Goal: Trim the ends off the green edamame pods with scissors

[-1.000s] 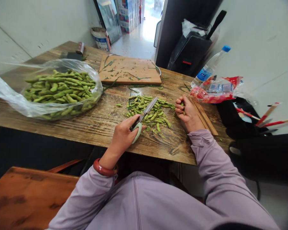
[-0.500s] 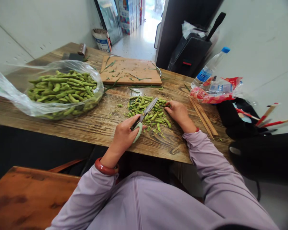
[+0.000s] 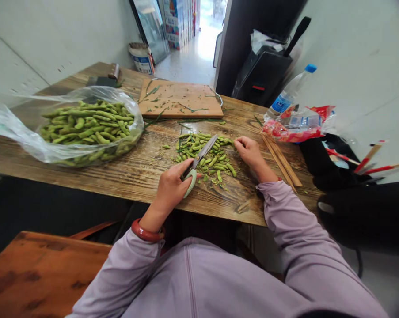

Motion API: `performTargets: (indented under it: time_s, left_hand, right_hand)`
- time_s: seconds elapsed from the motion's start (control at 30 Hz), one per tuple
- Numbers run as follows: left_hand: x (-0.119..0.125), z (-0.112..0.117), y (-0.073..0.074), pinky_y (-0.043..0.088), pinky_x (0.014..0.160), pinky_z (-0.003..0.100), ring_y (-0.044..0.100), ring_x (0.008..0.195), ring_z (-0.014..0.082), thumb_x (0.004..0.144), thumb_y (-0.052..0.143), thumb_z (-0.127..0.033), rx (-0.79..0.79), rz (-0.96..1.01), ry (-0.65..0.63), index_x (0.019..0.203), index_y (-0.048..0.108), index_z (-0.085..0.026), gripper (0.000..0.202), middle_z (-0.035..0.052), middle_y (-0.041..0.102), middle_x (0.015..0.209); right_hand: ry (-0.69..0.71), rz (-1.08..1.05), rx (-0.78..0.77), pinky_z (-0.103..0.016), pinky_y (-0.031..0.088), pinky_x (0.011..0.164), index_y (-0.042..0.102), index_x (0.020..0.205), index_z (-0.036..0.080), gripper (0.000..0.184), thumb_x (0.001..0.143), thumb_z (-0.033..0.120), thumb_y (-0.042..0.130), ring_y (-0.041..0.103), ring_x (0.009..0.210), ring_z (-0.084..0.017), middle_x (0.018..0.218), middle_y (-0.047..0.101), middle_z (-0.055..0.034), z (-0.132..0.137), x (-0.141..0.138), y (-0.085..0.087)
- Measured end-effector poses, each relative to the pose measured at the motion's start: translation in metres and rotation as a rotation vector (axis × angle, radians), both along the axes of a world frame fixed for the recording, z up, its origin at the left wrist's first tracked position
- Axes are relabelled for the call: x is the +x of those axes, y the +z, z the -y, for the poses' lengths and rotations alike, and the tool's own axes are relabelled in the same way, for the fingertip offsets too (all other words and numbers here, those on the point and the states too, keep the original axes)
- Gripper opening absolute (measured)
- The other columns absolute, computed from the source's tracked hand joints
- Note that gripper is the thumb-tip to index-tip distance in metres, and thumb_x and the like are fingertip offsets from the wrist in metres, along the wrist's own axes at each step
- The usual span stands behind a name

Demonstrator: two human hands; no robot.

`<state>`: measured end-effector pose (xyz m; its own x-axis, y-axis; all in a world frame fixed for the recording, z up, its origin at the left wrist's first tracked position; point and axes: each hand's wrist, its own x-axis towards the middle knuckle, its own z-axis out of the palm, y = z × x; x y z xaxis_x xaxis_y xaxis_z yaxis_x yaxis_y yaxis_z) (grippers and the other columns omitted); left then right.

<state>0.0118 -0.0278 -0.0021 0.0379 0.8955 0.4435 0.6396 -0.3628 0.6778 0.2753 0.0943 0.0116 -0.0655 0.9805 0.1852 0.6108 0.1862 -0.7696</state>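
Observation:
My left hand (image 3: pixel 172 182) is closed round the pale green handles of a pair of scissors (image 3: pixel 204 151), whose blades point up and right over a loose pile of edamame pods (image 3: pixel 215 162). At the pile's right edge, my right hand (image 3: pixel 249 152) pinches a green pod (image 3: pixel 235 145), mostly hidden by the fingers. Small green trimmings lie scattered round the pile on the wooden table (image 3: pixel 126 179). To the left, a clear plastic bag (image 3: pixel 138 121) lies open, full of more pods.
Behind the pile lies a cutting board (image 3: pixel 182 99) strewn with green scraps. On the right are chopsticks (image 3: pixel 280 161), a water bottle (image 3: pixel 283 101), a red-and-clear wrapper (image 3: pixel 294 128) and a black holder (image 3: pixel 313 159). A knife (image 3: pixel 108 79) rests at the far left.
My right hand has shifted slightly to the right, away from the pile, with its fingertips together. The left hand and the scissors have hardly moved.

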Motion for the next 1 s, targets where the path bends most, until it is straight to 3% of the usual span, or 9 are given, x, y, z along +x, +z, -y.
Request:
performTargets:
  time_s: [0.1, 0.17, 0.27, 0.37, 0.53, 0.63, 0.7, 0.87, 1.0]
  left_hand:
    - [0.000, 0.000, 0.001, 0.056, 0.098, 0.030, 0.074, 0.108, 0.0239, 0.089, 0.069, -0.031, 0.004, 0.000, -0.002, 0.123, 0.073, -0.014, 0.038, 0.0132, 0.077, 0.120]
    - [0.000, 0.000, 0.001, 0.056, 0.098, 0.030, 0.074, 0.107, 0.0237, 0.089, 0.069, -0.032, 0.010, 0.001, -0.002, 0.123, 0.073, -0.013, 0.039, 0.0135, 0.077, 0.120]
    - [0.000, 0.000, 0.001, 0.056, 0.098, 0.029, 0.074, 0.107, 0.0232, 0.090, 0.069, -0.034, 0.020, 0.011, -0.009, 0.122, 0.073, -0.012, 0.039, 0.0138, 0.077, 0.120]
    - [0.000, 0.000, 0.000, 0.055, 0.099, 0.029, 0.074, 0.108, 0.0230, 0.089, 0.069, -0.032, 0.019, 0.020, -0.011, 0.122, 0.073, -0.012, 0.039, 0.0135, 0.077, 0.121]
    - [0.000, 0.000, 0.000, 0.056, 0.098, 0.030, 0.074, 0.108, 0.0234, 0.086, 0.073, -0.028, -0.008, 0.006, 0.002, 0.123, 0.073, -0.015, 0.039, 0.0120, 0.077, 0.122]
    - [0.000, 0.000, 0.001, 0.057, 0.098, 0.031, 0.074, 0.108, 0.0236, 0.085, 0.074, -0.026, -0.031, 0.001, 0.005, 0.123, 0.073, -0.016, 0.039, 0.0113, 0.077, 0.122]
    - [0.000, 0.000, 0.001, 0.057, 0.098, 0.031, 0.074, 0.108, 0.0236, 0.084, 0.075, -0.026, -0.037, 0.004, 0.006, 0.123, 0.073, -0.016, 0.040, 0.0113, 0.077, 0.122]
    - [0.001, 0.000, 0.000, 0.056, 0.098, 0.030, 0.074, 0.108, 0.0238, 0.085, 0.075, -0.027, -0.011, 0.011, 0.007, 0.122, 0.074, -0.014, 0.039, 0.0124, 0.077, 0.122]
    - [0.001, 0.000, 0.001, 0.056, 0.097, 0.028, 0.074, 0.107, 0.0227, 0.086, 0.074, -0.028, -0.012, 0.007, 0.004, 0.122, 0.074, -0.015, 0.038, 0.0116, 0.078, 0.121]
  right_hand:
    - [0.009, -0.492, -0.314, -0.022, 0.024, 0.045, 0.054, 0.077, 0.021, 0.016, 0.087, 0.035, 0.056, 0.033, 0.044, -0.009, 0.058, 0.043, 0.0066, 0.001, -0.001, 0.008]
    - [0.077, -0.720, -0.458, -0.020, 0.016, 0.041, 0.052, 0.079, 0.021, 0.018, 0.084, 0.036, 0.061, 0.024, 0.041, -0.005, 0.059, 0.041, 0.0081, 0.004, 0.000, 0.013]
    - [0.174, -0.917, -0.545, -0.018, 0.013, 0.039, 0.050, 0.080, 0.021, 0.028, 0.083, 0.044, 0.066, 0.020, 0.041, -0.003, 0.062, 0.041, 0.0085, 0.009, 0.000, 0.019]
    - [0.208, -0.933, -0.524, -0.018, 0.014, 0.038, 0.046, 0.076, 0.022, 0.041, 0.082, 0.056, 0.068, 0.022, 0.042, -0.004, 0.062, 0.041, 0.0079, 0.012, -0.001, 0.019]
    - [0.230, -0.512, -0.311, -0.021, 0.025, 0.042, 0.060, 0.078, 0.021, 0.028, 0.085, 0.048, 0.065, 0.036, 0.045, -0.008, 0.061, 0.048, 0.0049, 0.010, -0.003, 0.008]
    - [0.283, -0.170, -0.045, -0.025, 0.044, 0.062, 0.071, 0.084, 0.019, 0.016, 0.084, 0.032, 0.062, 0.057, 0.063, -0.013, 0.070, 0.064, 0.0000, 0.009, -0.004, 0.001]
    - [0.338, 0.032, 0.069, -0.029, 0.047, 0.076, 0.074, 0.087, 0.019, 0.015, 0.084, 0.026, 0.061, 0.065, 0.078, -0.017, 0.083, 0.073, -0.0030, 0.011, -0.004, -0.001]
    - [0.379, 0.516, 0.096, -0.030, 0.046, 0.076, 0.076, 0.106, 0.022, 0.021, 0.091, 0.028, 0.063, 0.070, 0.089, -0.022, 0.101, 0.078, -0.0064, 0.022, -0.005, 0.006]
    - [0.381, 0.705, 0.112, -0.031, 0.046, 0.074, 0.075, 0.108, 0.022, 0.021, 0.093, 0.028, 0.062, 0.071, 0.096, -0.025, 0.108, 0.078, -0.0094, 0.029, -0.008, 0.014]
